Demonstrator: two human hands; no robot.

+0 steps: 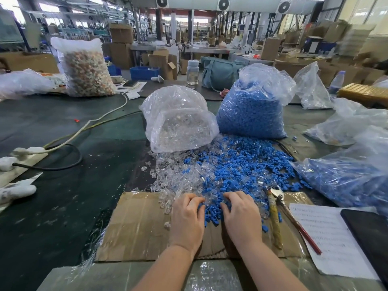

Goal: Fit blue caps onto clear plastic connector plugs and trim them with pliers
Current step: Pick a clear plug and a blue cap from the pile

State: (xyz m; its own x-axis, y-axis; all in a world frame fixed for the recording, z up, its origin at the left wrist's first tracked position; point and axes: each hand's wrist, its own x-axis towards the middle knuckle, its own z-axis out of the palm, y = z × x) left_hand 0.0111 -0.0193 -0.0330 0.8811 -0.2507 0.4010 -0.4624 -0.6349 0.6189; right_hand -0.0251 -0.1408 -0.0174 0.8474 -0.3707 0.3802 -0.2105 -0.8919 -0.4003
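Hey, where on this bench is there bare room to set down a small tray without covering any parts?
Bare cardboard lies left of the left hand, and dark mat is open between the white cable and the clear plug bag. Ahead of both hands the loose pile is crowded; right of the right hand lie pliers and paper.
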